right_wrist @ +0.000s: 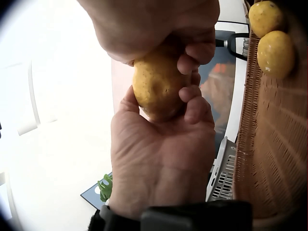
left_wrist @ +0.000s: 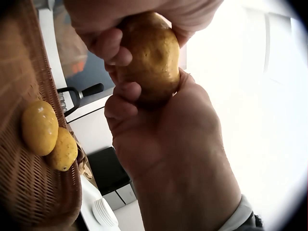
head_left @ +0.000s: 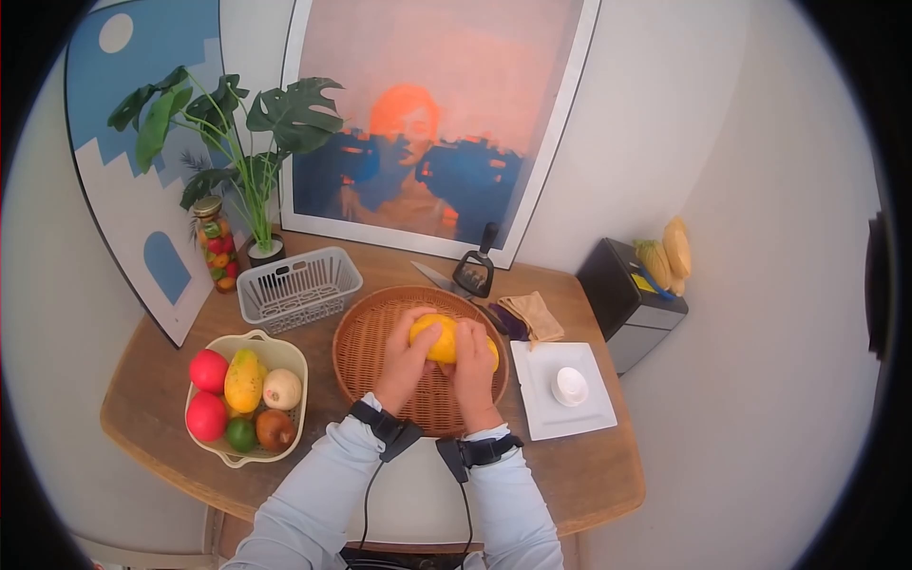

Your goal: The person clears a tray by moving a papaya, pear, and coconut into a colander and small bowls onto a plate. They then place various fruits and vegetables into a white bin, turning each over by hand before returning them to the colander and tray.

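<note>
Both hands hold one dimpled yellow potato-shaped piece of produce [head_left: 433, 337] above the round wicker tray [head_left: 359, 356]. My left hand [head_left: 405, 359] grips it from the left and my right hand [head_left: 472, 370] from the right, thumbs and fingers curled round it. The left wrist view shows the right hand [left_wrist: 168, 134] under its near end, with shallow dents on its skin. Two more yellow pieces lie side by side in the tray, a larger one [left_wrist: 40, 127] and a smaller one [left_wrist: 63, 150]; the right hand mostly hides them in the head view.
A cream basket [head_left: 302, 372] of mixed produce stands left. Behind are a grey plastic basket [head_left: 344, 274], potted plant [head_left: 266, 249], jar [head_left: 218, 252], knife [head_left: 432, 275] and black-handled grater [head_left: 473, 274]. Right are a cloth [head_left: 534, 313] and a square white plate [head_left: 534, 408] bearing white dishes [head_left: 569, 386].
</note>
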Motion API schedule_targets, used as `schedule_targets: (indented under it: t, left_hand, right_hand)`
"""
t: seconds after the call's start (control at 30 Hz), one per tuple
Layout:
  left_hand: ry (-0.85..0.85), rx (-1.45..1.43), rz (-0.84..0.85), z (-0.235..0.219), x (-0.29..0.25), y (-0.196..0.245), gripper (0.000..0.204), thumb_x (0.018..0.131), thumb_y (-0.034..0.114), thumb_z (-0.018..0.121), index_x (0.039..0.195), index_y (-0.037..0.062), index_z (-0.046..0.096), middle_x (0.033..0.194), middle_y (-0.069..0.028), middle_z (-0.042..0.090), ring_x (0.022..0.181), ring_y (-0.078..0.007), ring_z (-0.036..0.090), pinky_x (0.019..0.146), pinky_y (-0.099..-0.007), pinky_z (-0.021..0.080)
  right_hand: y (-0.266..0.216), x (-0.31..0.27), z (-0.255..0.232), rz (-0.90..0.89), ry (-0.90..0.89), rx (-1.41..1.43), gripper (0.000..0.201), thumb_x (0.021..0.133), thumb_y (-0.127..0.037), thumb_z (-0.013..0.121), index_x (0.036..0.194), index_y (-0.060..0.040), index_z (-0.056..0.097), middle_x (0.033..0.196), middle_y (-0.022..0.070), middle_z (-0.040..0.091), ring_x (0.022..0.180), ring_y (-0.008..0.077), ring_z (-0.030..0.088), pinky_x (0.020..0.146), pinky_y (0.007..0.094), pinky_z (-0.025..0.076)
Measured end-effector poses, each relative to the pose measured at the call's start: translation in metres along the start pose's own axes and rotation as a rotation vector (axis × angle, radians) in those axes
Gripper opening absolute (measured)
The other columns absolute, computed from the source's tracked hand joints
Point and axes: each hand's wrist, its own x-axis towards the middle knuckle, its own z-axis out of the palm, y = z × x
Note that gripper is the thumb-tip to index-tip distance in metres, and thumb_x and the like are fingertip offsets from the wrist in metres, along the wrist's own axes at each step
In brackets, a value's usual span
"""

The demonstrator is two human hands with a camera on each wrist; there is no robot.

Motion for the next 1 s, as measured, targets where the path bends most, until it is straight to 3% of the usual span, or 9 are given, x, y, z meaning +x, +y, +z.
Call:
schedule_targets:
  t: [0.07, 0.17, 0.27, 0.47, 0.57, 0.67, 0.87, 0.97, 1.0]
  left_hand:
    - [0.004, -0.046, 0.066, 0.007, 0.0, -0.003, 0.029, 0.098, 0.027, 0.059, 0.121, 0.0105, 0.055, 0.101, -0.0037, 0.058, 0.078, -0.0071, 0.057, 0.053, -0.018, 0.044]
    - [0.065, -0.063, -0.087, 0.001, -0.001, -0.002, 0.031, 0.099, 0.026, 0.059, 0.121, 0.0062, 0.053, 0.108, -0.0061, 0.057, 0.092, -0.0105, 0.058, 0.063, -0.0215, 0.05]
    - [0.118, -0.107, -0.022, 0.001, 0.002, -0.008, 0.031, 0.101, 0.026, 0.055, 0.125, 0.0063, 0.051, 0.117, -0.0068, 0.056, 0.108, -0.0154, 0.056, 0.087, -0.0291, 0.051]
    - [-0.012, 0.02, 0.159, -0.002, 0.007, -0.014, 0.034, 0.102, 0.027, 0.054, 0.126, 0.0043, 0.051, 0.115, -0.0078, 0.056, 0.105, -0.0155, 0.054, 0.091, -0.0286, 0.046]
    - [0.013, -0.142, 0.02, 0.0, 0.004, -0.007, 0.033, 0.104, 0.028, 0.049, 0.127, 0.0056, 0.051, 0.117, -0.0066, 0.055, 0.11, -0.0147, 0.055, 0.095, -0.0295, 0.046]
    - [0.017, -0.131, 0.063, -0.008, 0.01, -0.013, 0.032, 0.105, 0.028, 0.045, 0.126, 0.006, 0.054, 0.119, -0.0063, 0.056, 0.11, -0.0138, 0.055, 0.094, -0.0298, 0.046]
    - [-0.017, -0.04, 0.133, 0.0, 0.003, -0.001, 0.035, 0.107, 0.029, 0.042, 0.125, 0.0054, 0.06, 0.119, -0.0055, 0.06, 0.105, -0.0143, 0.056, 0.091, -0.0273, 0.045]
    - [-0.002, -0.038, 0.07, 0.0, 0.001, 0.003, 0.037, 0.107, 0.031, 0.04, 0.127, 0.0064, 0.059, 0.118, -0.005, 0.06, 0.102, -0.0134, 0.057, 0.087, -0.0262, 0.047]
    - [0.007, -0.056, 0.064, 0.001, -0.001, 0.006, 0.036, 0.106, 0.03, 0.042, 0.126, 0.0063, 0.06, 0.117, -0.0051, 0.06, 0.102, -0.0133, 0.057, 0.086, -0.026, 0.047]
  right_hand:
    - [-0.015, 0.0, -0.008, 0.267, -0.039, 0.138, 0.035, 0.098, -0.025, 0.057, 0.123, -0.0003, 0.052, 0.114, 0.0149, 0.058, 0.106, 0.0249, 0.056, 0.094, 0.0352, 0.045]
    - [0.004, 0.002, 0.003, -0.208, 0.016, -0.042, 0.039, 0.098, -0.028, 0.058, 0.123, -0.0002, 0.052, 0.115, 0.0163, 0.057, 0.107, 0.0268, 0.057, 0.095, 0.036, 0.045]
    - [-0.003, -0.004, 0.009, -0.346, -0.016, -0.216, 0.042, 0.098, -0.03, 0.058, 0.125, 0.0004, 0.051, 0.12, 0.0188, 0.056, 0.109, 0.0296, 0.057, 0.096, 0.0369, 0.045]
    - [0.015, 0.001, 0.008, -0.178, 0.004, -0.139, 0.046, 0.096, -0.032, 0.061, 0.126, 0.0016, 0.051, 0.121, 0.0216, 0.055, 0.112, 0.036, 0.055, 0.098, 0.0389, 0.044]
    - [-0.001, 0.001, 0.004, -0.473, -0.032, -0.34, 0.045, 0.098, -0.033, 0.058, 0.125, 0.0015, 0.052, 0.121, 0.0216, 0.055, 0.111, 0.0358, 0.055, 0.098, 0.0385, 0.043]
    - [0.0, -0.002, 0.008, -0.413, -0.054, -0.324, 0.042, 0.101, -0.033, 0.053, 0.124, 0.0012, 0.053, 0.121, 0.0199, 0.057, 0.11, 0.0331, 0.056, 0.098, 0.0381, 0.043]
    - [0.017, 0.002, 0.002, 0.129, -0.02, 0.251, 0.04, 0.102, -0.035, 0.053, 0.123, -0.001, 0.054, 0.12, 0.0133, 0.058, 0.111, 0.0245, 0.055, 0.096, 0.0347, 0.044]
    - [0.01, 0.002, 0.002, 0.112, -0.035, 0.405, 0.038, 0.102, -0.033, 0.054, 0.123, -0.0012, 0.054, 0.118, 0.0118, 0.058, 0.108, 0.0215, 0.056, 0.093, 0.0329, 0.044]
    - [0.013, 0.003, 0.003, -0.004, -0.042, 0.291, 0.038, 0.102, -0.033, 0.054, 0.122, -0.0009, 0.055, 0.118, 0.0117, 0.058, 0.107, 0.0214, 0.056, 0.092, 0.033, 0.045]
